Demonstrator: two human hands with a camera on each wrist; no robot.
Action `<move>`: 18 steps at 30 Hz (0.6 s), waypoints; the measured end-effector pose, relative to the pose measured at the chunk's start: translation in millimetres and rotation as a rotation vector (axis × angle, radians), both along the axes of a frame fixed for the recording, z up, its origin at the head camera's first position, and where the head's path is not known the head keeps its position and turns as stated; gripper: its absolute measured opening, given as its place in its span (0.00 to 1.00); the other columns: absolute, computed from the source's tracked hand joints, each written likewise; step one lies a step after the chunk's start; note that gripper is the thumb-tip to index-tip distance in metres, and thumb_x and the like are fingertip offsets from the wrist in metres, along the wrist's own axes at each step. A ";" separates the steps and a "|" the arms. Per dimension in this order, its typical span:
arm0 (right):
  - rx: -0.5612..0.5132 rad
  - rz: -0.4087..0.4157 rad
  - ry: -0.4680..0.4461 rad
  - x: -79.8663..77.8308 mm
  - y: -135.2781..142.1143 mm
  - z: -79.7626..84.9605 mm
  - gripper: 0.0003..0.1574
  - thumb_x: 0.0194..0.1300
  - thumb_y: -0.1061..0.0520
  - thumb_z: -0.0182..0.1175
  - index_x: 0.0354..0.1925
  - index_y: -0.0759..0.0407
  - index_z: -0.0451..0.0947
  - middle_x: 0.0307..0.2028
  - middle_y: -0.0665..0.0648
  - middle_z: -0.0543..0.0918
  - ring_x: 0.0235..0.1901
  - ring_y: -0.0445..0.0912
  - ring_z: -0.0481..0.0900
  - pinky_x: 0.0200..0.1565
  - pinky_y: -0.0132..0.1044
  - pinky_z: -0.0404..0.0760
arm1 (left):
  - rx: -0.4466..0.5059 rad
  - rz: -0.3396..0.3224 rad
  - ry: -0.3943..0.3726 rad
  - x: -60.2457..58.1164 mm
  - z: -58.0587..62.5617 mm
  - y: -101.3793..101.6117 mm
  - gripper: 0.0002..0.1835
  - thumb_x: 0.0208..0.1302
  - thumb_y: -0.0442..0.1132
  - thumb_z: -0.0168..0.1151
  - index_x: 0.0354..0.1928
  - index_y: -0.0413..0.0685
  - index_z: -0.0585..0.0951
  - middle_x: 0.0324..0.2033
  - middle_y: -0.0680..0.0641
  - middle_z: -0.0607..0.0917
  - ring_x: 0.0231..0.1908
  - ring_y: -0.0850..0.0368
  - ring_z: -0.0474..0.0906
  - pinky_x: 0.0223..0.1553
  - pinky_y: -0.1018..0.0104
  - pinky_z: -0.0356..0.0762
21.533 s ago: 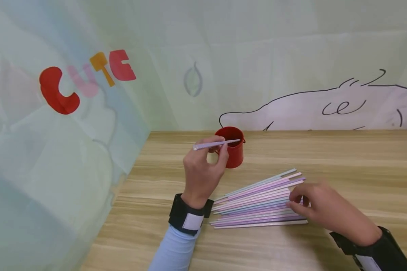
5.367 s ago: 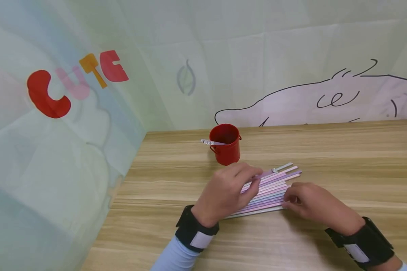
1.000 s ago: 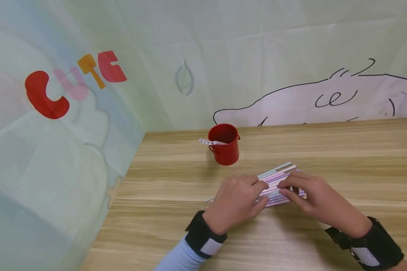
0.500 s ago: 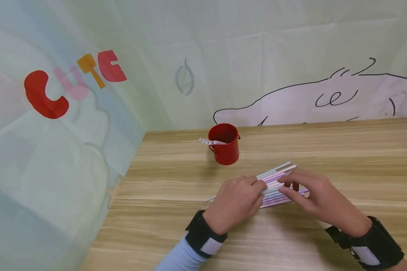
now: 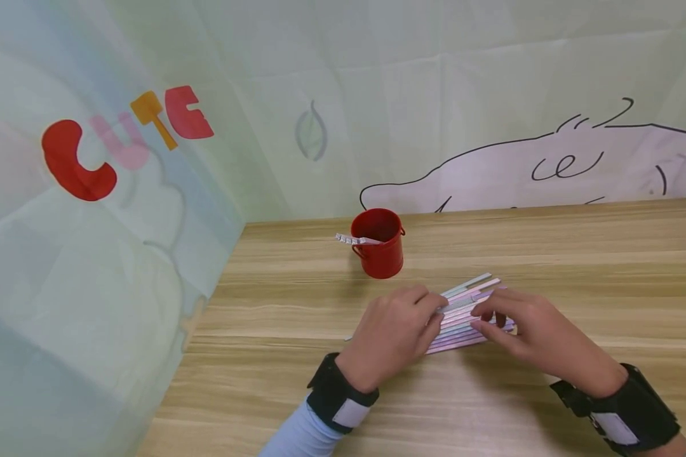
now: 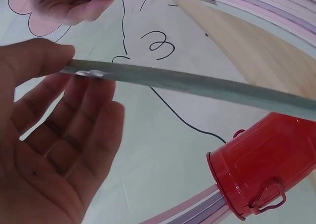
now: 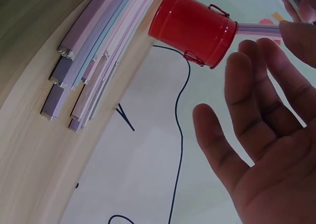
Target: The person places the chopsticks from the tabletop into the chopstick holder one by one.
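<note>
My left hand [image 5: 391, 336] pinches one end of a long, thin grey-green stick [image 6: 187, 83] between thumb and fingertip. In the head view it hovers at the upper part of a fan of similar sticks [image 5: 457, 330] in pink, purple, pale blue and white, on the table. My right hand [image 5: 534, 330] hovers at their right ends, fingers relaxed, a gap between thumb and forefinger and nothing between them. Behind the sticks stands a small red bucket [image 5: 382, 260] with side loops. Several purple, pink and white sticks [image 6: 190, 211] lean out over its left rim.
The wood-grain table [image 5: 594, 266] ends at a printed cloth backdrop [image 5: 491, 95] behind. A second cloth panel [image 5: 103, 266] with the letters CUTE borders it on the left.
Since 21.5 s ago, sticks have come to lean in the bucket and the pile has shrunk. Over the last second my left hand has taken the grey-green stick and risen slightly; my right hand barely moved.
</note>
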State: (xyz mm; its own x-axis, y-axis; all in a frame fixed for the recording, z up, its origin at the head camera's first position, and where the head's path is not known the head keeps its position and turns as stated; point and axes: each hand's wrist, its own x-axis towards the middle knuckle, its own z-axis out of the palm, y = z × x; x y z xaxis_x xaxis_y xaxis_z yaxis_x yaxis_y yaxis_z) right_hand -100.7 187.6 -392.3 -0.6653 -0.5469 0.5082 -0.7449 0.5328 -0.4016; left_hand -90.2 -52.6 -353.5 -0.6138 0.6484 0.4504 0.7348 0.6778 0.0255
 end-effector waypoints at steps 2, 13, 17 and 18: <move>0.027 -0.015 0.001 -0.2 0.2 -2.0 0.12 0.50 0.57 0.69 0.35 0.47 0.79 0.30 0.40 0.77 0.26 0.34 0.71 0.22 0.29 0.75 | 0.037 -0.004 0.008 -0.7 1.8 -0.5 0.11 0.61 0.44 0.57 0.43 0.52 0.81 0.31 0.55 0.80 0.28 0.68 0.69 0.28 0.80 0.73; 0.194 -0.103 -0.116 -1.9 1.1 -8.8 0.09 0.52 0.54 0.68 0.33 0.53 0.80 0.28 0.45 0.80 0.25 0.36 0.73 0.26 0.36 0.78 | 0.264 -0.029 0.161 -2.4 13.6 -6.9 0.11 0.59 0.42 0.60 0.43 0.47 0.81 0.36 0.52 0.82 0.36 0.64 0.75 0.44 0.76 0.74; 0.247 -0.121 -0.182 -1.8 3.1 -11.5 0.11 0.52 0.53 0.67 0.33 0.57 0.81 0.28 0.48 0.81 0.27 0.38 0.75 0.29 0.40 0.80 | 0.335 -0.044 0.228 -2.6 17.4 -10.3 0.12 0.57 0.40 0.63 0.43 0.45 0.81 0.36 0.50 0.83 0.38 0.62 0.75 0.47 0.73 0.74; 0.260 -0.124 -0.200 -1.6 3.6 -12.0 0.12 0.53 0.52 0.67 0.34 0.58 0.82 0.29 0.49 0.81 0.28 0.39 0.75 0.30 0.41 0.80 | 0.353 -0.048 0.249 -2.9 18.4 -11.1 0.12 0.57 0.40 0.64 0.43 0.44 0.81 0.37 0.49 0.83 0.38 0.62 0.76 0.47 0.72 0.75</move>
State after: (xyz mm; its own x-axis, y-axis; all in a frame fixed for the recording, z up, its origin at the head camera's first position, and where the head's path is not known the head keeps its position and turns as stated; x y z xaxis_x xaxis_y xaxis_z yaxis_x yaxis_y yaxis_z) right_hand -102.3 191.2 -404.4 -0.8071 -0.5497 0.2155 -0.5883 0.7181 -0.3718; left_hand -93.2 -63.6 -335.1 -0.4313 0.4532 0.7801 0.7785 0.6239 0.0679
